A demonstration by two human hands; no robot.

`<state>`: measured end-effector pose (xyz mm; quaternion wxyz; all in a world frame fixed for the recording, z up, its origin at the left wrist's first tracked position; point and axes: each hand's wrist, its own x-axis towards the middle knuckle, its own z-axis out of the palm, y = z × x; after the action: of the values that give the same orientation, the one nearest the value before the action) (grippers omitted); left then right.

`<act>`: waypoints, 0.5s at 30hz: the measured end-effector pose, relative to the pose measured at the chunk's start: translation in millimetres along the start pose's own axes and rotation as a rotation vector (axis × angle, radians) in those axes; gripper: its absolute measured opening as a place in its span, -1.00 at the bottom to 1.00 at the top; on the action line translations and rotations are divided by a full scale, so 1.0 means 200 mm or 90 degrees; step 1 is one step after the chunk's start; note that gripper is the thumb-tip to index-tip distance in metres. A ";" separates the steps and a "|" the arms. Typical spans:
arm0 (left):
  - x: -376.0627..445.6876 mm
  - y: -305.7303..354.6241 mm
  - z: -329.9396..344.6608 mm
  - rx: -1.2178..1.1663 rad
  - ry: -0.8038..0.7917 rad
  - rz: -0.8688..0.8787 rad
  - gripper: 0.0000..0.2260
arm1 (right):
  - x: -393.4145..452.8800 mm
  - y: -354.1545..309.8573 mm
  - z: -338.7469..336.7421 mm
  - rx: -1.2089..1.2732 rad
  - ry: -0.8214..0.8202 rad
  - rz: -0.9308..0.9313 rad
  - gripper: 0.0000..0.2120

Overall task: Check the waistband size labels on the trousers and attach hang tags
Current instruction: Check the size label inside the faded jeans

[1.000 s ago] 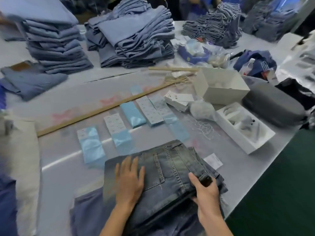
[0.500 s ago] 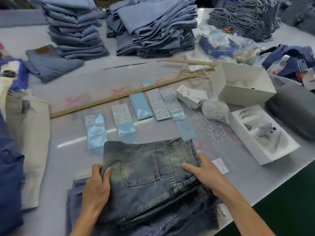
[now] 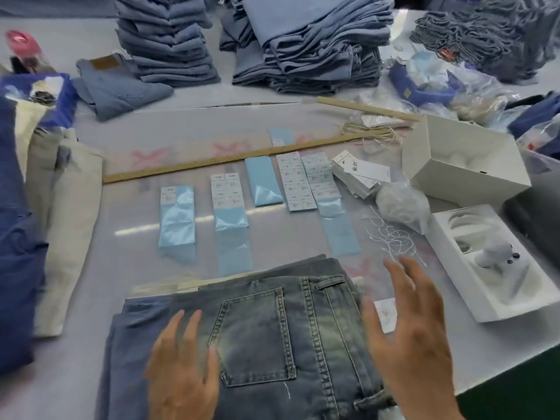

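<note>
Folded grey-blue jeans point(image 3: 260, 328) lie on top of a small pile at the table's near edge, back pocket up, waistband toward the right. My left hand point(image 3: 181, 371) rests flat on the jeans left of the pocket. Just off the waistband, my right hand point(image 3: 415, 331) hovers with fingers spread and holds nothing. A white hang tag point(image 3: 386, 313) lies on the table partly behind that hand. Sheets of size stickers on blue backing point(image 3: 300, 180) lie in a row beyond the jeans. A stack of hang tags point(image 3: 360, 174) and loose white strings point(image 3: 391, 237) lie to the right.
A long wooden ruler point(image 3: 230, 162) crosses the table. Tall stacks of folded blue jeans point(image 3: 306, 40) stand at the back. Two white boxes point(image 3: 463, 165) stand on the right, the nearer one an open tray point(image 3: 491, 262). Beige and dark blue trousers point(image 3: 60, 207) lie on the left.
My right hand let go of the waistband edge and lifted off to the right with its fingers spread. My left hand slid from the jeans' left edge onto their top.
</note>
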<state>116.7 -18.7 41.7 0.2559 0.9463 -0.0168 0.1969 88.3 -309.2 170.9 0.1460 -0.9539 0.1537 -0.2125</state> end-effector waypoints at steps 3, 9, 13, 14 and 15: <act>-0.02 0.24 0.14 -0.039 -0.060 0.214 -0.52 | -0.04 -0.06 0.20 -0.054 -0.247 -0.134 -0.32; -0.16 0.27 0.35 0.031 -0.314 0.254 -0.46 | -0.17 0.12 0.36 0.024 -0.335 -0.043 -0.38; -0.09 0.34 0.31 -0.059 -0.271 0.174 -0.55 | -0.16 0.18 0.25 0.162 -0.211 0.193 -0.48; -0.05 0.40 0.30 -0.098 -0.258 0.147 -0.59 | -0.16 0.18 0.23 0.166 -0.242 0.202 -0.55; 0.00 0.46 0.29 -0.136 -0.255 0.130 -0.60 | -0.17 0.17 0.20 0.168 -0.280 0.206 -0.58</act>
<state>126.1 -126.9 39.6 0.3245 0.9275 -0.1834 0.0276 69.8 -320.1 112.6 0.3304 -0.9129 0.2396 0.0069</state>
